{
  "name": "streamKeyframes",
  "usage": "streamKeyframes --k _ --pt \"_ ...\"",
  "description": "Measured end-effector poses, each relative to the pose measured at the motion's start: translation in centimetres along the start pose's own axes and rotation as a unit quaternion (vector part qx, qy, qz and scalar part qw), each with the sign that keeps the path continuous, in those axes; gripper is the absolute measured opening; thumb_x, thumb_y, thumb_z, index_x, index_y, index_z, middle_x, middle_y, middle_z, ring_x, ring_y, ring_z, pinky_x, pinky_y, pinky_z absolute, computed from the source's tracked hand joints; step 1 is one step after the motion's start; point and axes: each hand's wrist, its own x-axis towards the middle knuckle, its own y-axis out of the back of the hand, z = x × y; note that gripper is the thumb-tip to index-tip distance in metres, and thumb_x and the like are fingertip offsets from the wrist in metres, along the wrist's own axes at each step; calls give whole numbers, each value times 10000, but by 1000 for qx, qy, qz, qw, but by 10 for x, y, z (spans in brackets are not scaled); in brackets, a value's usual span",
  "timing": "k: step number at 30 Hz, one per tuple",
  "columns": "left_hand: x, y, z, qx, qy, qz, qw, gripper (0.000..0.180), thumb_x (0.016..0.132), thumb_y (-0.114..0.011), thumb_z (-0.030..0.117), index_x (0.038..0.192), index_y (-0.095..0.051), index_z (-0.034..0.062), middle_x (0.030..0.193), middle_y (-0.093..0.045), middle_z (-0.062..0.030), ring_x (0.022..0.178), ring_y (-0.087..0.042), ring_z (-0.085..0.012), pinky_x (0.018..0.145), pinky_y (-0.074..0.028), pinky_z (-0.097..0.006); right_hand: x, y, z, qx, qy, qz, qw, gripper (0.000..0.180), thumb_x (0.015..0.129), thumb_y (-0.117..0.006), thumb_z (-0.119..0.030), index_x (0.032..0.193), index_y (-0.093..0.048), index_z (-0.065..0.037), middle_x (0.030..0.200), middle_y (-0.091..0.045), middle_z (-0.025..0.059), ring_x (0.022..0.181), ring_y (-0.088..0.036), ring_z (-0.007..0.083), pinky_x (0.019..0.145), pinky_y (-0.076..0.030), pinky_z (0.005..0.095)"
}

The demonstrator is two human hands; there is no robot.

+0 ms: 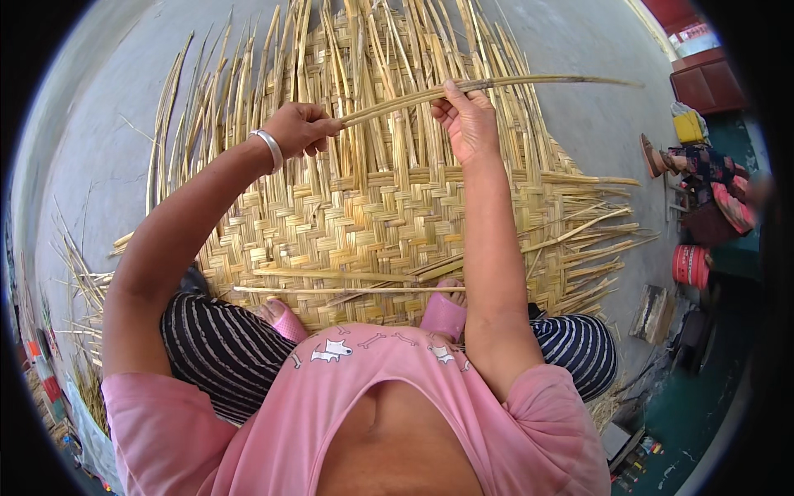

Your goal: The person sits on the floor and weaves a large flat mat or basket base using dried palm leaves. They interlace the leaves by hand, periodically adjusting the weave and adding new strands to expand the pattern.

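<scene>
My left hand (299, 128), with a silver bangle on the wrist, pinches the near end of a long pale reed strip (529, 80). My right hand (468, 122) grips the same strip further along, and its thin tip reaches out to the right. Both hands hold the strip raised above a large woven reed mat (372, 215) that lies flat on the grey concrete floor (99, 149). The mat's far and right edges end in loose unwoven strips. My feet in pink slippers (444, 314) rest on the mat's near edge.
Loose reed strips (78, 281) lie scattered on the floor at the left. Two single strips (331, 289) lie across the mat near my feet. At the right sit another person (711, 178), a red bucket (691, 266) and a wooden block (651, 312).
</scene>
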Motion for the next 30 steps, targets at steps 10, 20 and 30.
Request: streamKeyframes --k 10,20,30 --pt "6 -19 5 42 -49 88 994 327 853 -666 333 724 -640 34 550 -506 15 457 -399 -63 436 -337 -233 -15 -30 28 29 -29 -37 998 133 866 -634 -135 953 -601 -40 857 -663 107 733 -645 168 686 -560 295" --pt "2 -15 -9 91 -33 87 992 325 848 -670 329 713 -634 37 532 -484 14 449 -391 -70 428 -319 -254 -4 0 23 -87 49 23 995 144 875 -615 -112 985 -597 -21 879 -672 115 739 -652 178 672 -551 292" --pt "2 -16 -3 84 -40 54 994 373 836 -674 380 714 -635 30 541 -468 9 475 -363 -73 459 -331 -267 0 20 13 -111 77 50 990 115 883 -585 -71 978 -593 -7 844 -671 121 655 -647 159 584 -550 270"
